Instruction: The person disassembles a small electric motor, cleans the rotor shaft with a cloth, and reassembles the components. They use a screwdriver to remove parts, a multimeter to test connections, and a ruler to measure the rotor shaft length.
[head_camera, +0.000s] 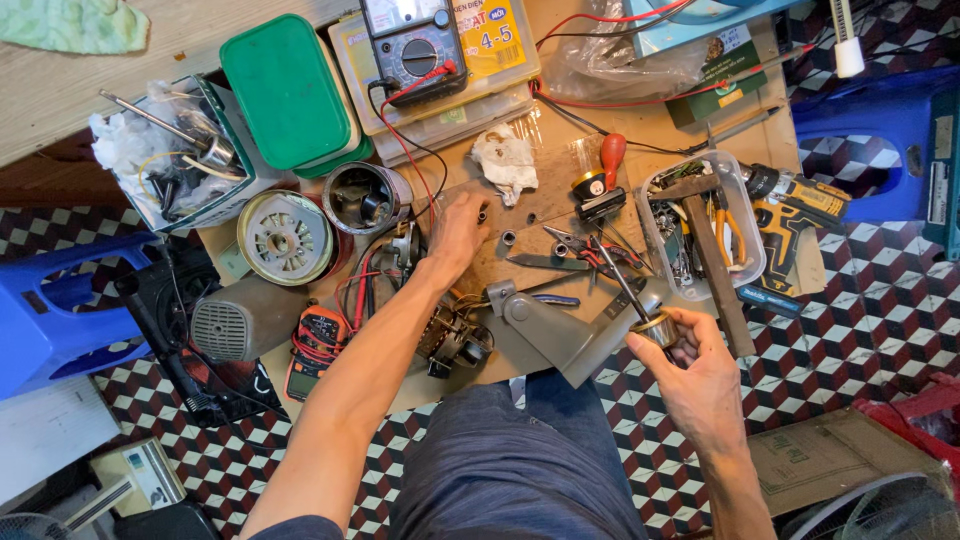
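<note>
Nearest, right hand (690, 375) pinching a small brass-rimmed rotor with shaft (650, 320), just right of the grey housing (560, 335); left hand (458, 232) beyond the housing, fingers loosely curled over small bushings (508, 238), grip unclear; motor parts (365, 197) farther left, unassembled.

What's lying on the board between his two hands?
In the head view, between left hand and right hand: a grey metal bracket, pliers.

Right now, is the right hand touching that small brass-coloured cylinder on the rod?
Touching. The head view shows the right hand with its fingers wrapped around the brass-coloured cylinder, no gap between them.
</note>
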